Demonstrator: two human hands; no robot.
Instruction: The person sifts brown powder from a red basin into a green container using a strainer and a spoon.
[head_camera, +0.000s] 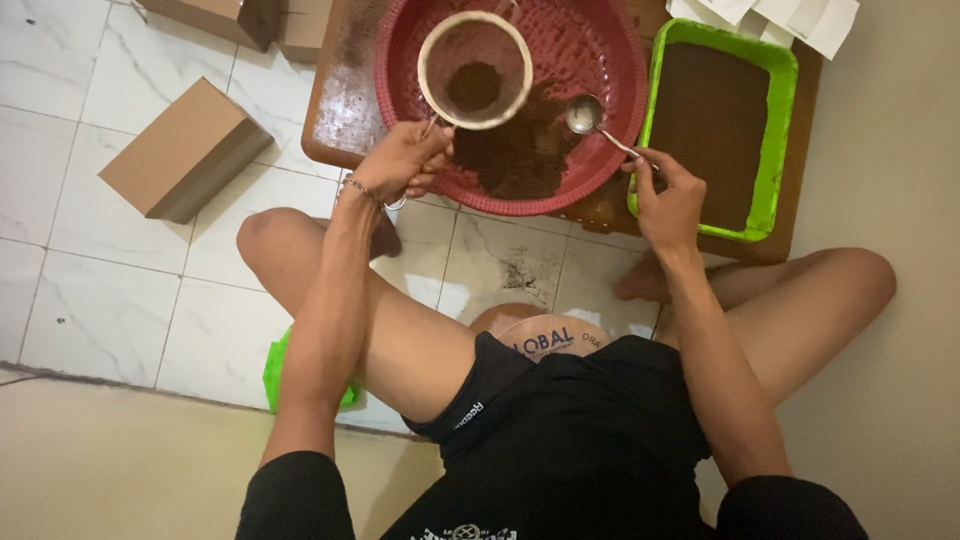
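I am watching the left hand (400, 160) gripping the round sieve (474, 68) by its thin handle over the red basin (600, 60), while the right hand (668, 205) is pinching a metal spoon (585, 113) (light, stiff; the brown powder (515, 155) looks spill-prone).

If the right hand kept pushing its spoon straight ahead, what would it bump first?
Probably the brown powder in the red basin; the right hand aims its spoon there, though height is unclear.
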